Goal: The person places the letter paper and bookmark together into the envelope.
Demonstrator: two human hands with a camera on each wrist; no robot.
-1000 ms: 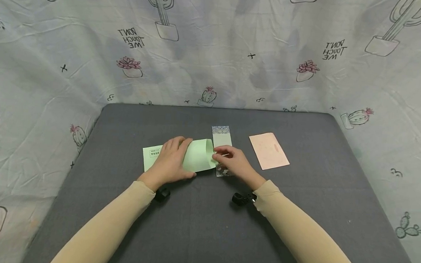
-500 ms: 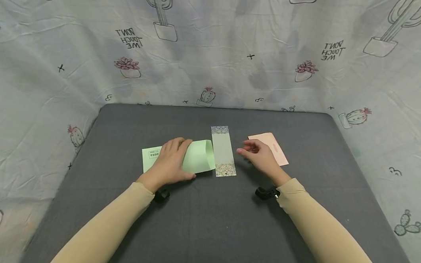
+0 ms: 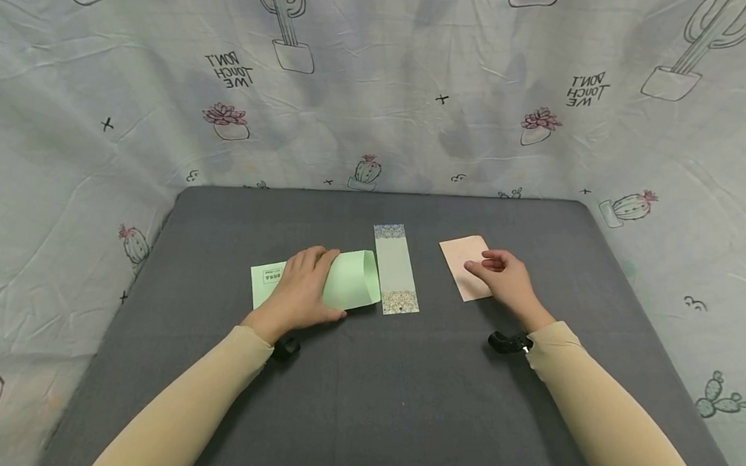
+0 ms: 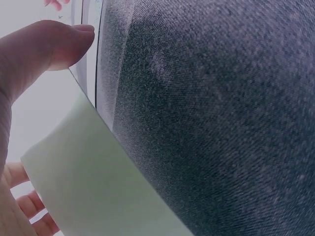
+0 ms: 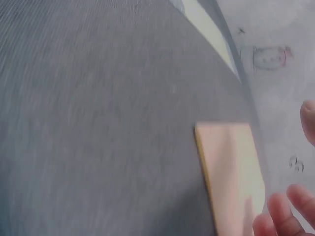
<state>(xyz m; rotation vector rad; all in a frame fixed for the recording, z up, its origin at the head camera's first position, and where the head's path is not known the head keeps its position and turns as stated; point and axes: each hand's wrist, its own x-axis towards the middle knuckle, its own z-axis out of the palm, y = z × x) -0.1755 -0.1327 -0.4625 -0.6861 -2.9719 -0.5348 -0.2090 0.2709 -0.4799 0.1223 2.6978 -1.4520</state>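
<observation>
One green envelope (image 3: pixel 351 280) lies on the left part of the dark grey table (image 3: pixel 351 401), under the left hand (image 3: pixel 300 289) of the person. The fingers of this hand are bent over its far edge and the thumb is at its near edge, so the envelope is gripped between them. Its paper is bowed upward, and its open mouth looks to the right. At the other end, a small printed box is visible.

Just beside this mouth is a long pale card (image 3: pixel 396 262) with a speckled pattern at both ends; whether the two touch, I cannot tell.

Further to the right lies a pink paper (image 3: pixel 462 262), placed at a slant and well apart from the envelope. The right hand (image 3: pixel 510 282) is above its right side, with fingers loosely bent, the thumb separate from them, and nothing in the grasp. In the right wrist view, the pink paper shows a yellowish edge.

Both arms wear beige sleeves (image 3: pixel 610 414), and a black device (image 3: pixel 510 342) is at each wrist. Behind the table hangs a pale cloth (image 3: pixel 382 50) with drawings of cactus plants and mirrored letters.
</observation>
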